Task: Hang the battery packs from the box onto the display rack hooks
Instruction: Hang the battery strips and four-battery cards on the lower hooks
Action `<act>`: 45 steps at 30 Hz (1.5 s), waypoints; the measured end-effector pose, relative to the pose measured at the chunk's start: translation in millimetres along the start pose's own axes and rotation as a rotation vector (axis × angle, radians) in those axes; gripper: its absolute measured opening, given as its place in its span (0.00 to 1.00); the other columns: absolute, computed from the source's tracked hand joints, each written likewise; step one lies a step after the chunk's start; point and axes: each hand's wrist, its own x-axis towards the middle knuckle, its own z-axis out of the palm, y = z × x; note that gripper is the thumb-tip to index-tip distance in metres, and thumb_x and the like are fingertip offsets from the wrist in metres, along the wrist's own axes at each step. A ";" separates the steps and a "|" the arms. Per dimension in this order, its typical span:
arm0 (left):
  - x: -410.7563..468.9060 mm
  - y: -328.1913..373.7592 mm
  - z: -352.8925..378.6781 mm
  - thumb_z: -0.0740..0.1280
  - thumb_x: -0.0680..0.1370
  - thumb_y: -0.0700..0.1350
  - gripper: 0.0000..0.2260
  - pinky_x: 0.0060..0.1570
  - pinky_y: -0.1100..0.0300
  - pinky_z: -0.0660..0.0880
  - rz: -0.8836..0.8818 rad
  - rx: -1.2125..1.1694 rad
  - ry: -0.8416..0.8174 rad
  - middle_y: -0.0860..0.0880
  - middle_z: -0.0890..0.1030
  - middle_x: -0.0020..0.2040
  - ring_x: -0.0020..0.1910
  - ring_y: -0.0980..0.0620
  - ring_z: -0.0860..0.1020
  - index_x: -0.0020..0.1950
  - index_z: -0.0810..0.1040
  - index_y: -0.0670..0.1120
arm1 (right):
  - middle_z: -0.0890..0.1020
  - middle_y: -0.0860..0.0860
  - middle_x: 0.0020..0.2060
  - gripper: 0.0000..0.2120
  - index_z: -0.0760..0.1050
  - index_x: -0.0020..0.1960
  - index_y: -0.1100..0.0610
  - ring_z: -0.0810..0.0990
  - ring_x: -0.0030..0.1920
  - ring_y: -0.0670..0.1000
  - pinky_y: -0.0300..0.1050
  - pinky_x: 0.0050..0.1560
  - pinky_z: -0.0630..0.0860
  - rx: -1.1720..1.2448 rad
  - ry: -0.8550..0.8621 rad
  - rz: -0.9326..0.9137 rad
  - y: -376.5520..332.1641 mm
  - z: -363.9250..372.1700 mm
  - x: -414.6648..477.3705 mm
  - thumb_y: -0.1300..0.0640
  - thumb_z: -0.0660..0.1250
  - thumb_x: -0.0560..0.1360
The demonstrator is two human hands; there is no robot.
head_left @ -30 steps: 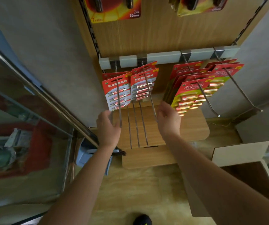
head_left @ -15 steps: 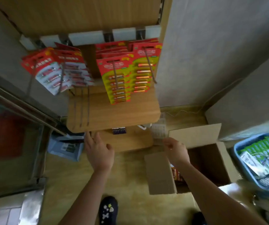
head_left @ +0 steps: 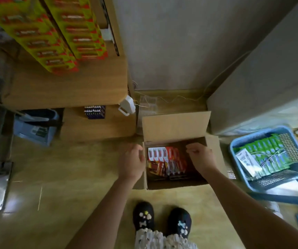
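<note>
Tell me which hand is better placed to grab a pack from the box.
Probably the right hand: it hovers over the open box, beside the packs. The left hand is outside, at the box's left wall.

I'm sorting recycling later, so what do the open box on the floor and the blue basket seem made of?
The box looks like corrugated cardboard: matte brown, folded flaps. The blue basket is probably moulded plastic: smooth rim, perforated mesh walls.
</note>
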 end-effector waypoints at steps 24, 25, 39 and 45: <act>179.4 -88.3 337.3 0.60 0.78 0.40 0.20 0.62 0.53 0.67 0.150 0.250 -0.240 0.46 0.68 0.70 0.69 0.47 0.66 0.70 0.64 0.44 | 0.77 0.57 0.58 0.13 0.74 0.60 0.58 0.77 0.56 0.55 0.43 0.51 0.72 -0.261 -0.383 0.263 224.9 178.9 232.0 0.56 0.60 0.78; 187.5 -90.3 344.8 0.61 0.78 0.41 0.22 0.65 0.54 0.65 0.155 0.264 -0.249 0.46 0.65 0.72 0.71 0.47 0.63 0.72 0.61 0.44 | 0.77 0.57 0.59 0.13 0.74 0.60 0.58 0.77 0.56 0.55 0.43 0.50 0.72 -0.293 -0.418 0.257 229.0 185.6 239.2 0.54 0.61 0.78; 200.4 -86.6 343.2 0.64 0.77 0.48 0.11 0.60 0.55 0.65 0.130 0.614 -0.110 0.47 0.78 0.59 0.61 0.46 0.74 0.57 0.74 0.47 | 0.77 0.53 0.44 0.11 0.74 0.46 0.56 0.76 0.46 0.52 0.44 0.44 0.73 -0.303 -0.364 0.375 236.5 197.2 250.4 0.48 0.68 0.73; 140.0 -39.1 262.8 0.63 0.78 0.46 0.08 0.44 0.55 0.71 0.057 0.362 -0.066 0.43 0.80 0.53 0.54 0.42 0.78 0.52 0.75 0.43 | 0.82 0.55 0.46 0.10 0.80 0.49 0.54 0.81 0.49 0.58 0.43 0.41 0.72 -0.370 -0.040 0.188 180.1 123.1 173.9 0.52 0.63 0.74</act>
